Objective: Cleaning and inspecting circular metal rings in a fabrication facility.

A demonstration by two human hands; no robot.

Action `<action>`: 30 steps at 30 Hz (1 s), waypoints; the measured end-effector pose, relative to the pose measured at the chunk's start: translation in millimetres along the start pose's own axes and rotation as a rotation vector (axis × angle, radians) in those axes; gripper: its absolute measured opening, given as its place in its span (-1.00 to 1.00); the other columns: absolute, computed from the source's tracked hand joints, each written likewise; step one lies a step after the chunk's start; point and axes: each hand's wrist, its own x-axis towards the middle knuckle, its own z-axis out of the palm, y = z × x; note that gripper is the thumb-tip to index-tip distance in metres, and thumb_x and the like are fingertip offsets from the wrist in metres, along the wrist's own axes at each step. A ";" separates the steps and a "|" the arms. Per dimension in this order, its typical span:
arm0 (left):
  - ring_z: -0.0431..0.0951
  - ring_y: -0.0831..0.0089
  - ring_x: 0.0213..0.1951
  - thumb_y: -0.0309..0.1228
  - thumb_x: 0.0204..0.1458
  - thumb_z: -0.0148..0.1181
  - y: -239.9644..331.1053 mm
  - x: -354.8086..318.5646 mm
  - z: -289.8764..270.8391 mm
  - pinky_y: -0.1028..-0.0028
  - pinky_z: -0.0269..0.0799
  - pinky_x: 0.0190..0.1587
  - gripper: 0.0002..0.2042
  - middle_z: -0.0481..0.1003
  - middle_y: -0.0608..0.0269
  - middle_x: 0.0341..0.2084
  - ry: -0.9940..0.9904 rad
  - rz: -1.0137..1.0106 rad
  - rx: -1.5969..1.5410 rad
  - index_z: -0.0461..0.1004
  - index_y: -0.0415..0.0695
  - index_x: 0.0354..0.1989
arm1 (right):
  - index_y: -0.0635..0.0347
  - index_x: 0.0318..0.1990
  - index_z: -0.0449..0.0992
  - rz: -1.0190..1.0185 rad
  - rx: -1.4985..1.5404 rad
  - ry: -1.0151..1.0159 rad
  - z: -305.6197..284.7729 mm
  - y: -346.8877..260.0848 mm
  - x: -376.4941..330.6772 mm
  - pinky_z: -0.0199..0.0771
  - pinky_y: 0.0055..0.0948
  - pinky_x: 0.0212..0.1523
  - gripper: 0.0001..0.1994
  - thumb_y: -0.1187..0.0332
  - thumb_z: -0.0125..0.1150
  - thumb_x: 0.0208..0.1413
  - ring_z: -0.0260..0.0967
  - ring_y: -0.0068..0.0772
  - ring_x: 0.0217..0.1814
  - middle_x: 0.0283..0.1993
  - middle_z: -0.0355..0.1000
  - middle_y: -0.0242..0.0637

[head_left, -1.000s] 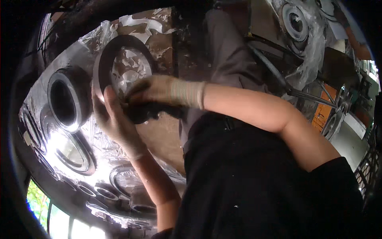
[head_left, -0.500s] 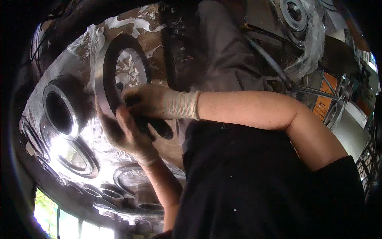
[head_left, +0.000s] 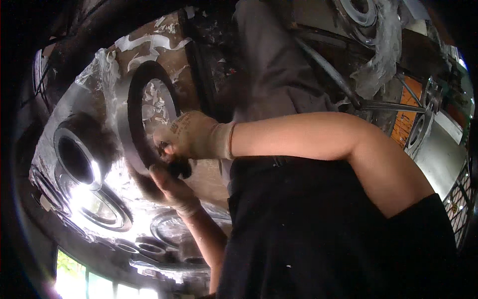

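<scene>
A thick dark ring (head_left: 130,117) stands tilted on its edge, its flat face turned toward me. My left hand (head_left: 172,189), in a pale glove with soiled fingers, grips the ring's lower rim with the thumb on the near side. My right hand (head_left: 191,135), gloved as well, is closed at the ring's lower right edge. Its curled fingers hide whatever they pinch; a blackened patch shows under them. Through the ring's opening, pale curled shavings (head_left: 155,102) are visible.
More rings lie to the left, among them a thick dark ring (head_left: 74,154) and a wide thin ring (head_left: 102,207). Crumpled plastic film (head_left: 107,74) and a white strip (head_left: 149,42) lie behind the held ring. A metal bar (head_left: 328,67) slants across the far right.
My right hand has turned, its back now facing up, and its fingers have curled in further. The ring sits slightly lower in the picture, still in my left hand.
</scene>
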 end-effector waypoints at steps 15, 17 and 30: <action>0.53 0.20 -0.06 -0.09 0.17 0.09 22.4 -2.8 24.1 0.41 0.61 -0.32 -0.36 0.36 -0.09 0.09 0.001 -0.054 0.083 0.19 -0.32 0.28 | -0.05 -0.10 0.52 0.037 -0.333 0.023 12.9 22.6 31.6 0.47 -0.22 -0.10 -0.78 0.23 0.14 0.09 0.53 -0.09 -0.17 -0.14 0.54 -0.16; 0.51 0.20 -0.04 -0.07 0.16 0.11 15.8 0.2 18.2 0.39 0.58 -0.28 -0.33 0.36 -0.09 0.08 -0.035 -0.021 0.079 0.18 -0.33 0.29 | -0.06 -0.10 0.51 -0.014 -0.221 0.047 0.2 37.5 35.3 0.47 -0.21 -0.09 -0.77 0.22 0.14 0.09 0.54 -0.07 -0.19 -0.12 0.54 -0.19; 0.54 0.31 -0.21 -0.15 0.25 0.05 6.0 5.4 20.0 0.42 0.52 -0.22 -0.51 0.50 0.03 -0.05 0.072 0.131 0.111 0.38 -0.33 0.16 | -0.01 -0.07 0.53 -0.193 -0.074 0.388 -1.9 52.9 36.9 0.51 -0.16 -0.24 -0.73 0.17 0.18 0.10 0.55 -0.08 -0.28 -0.28 0.57 -0.20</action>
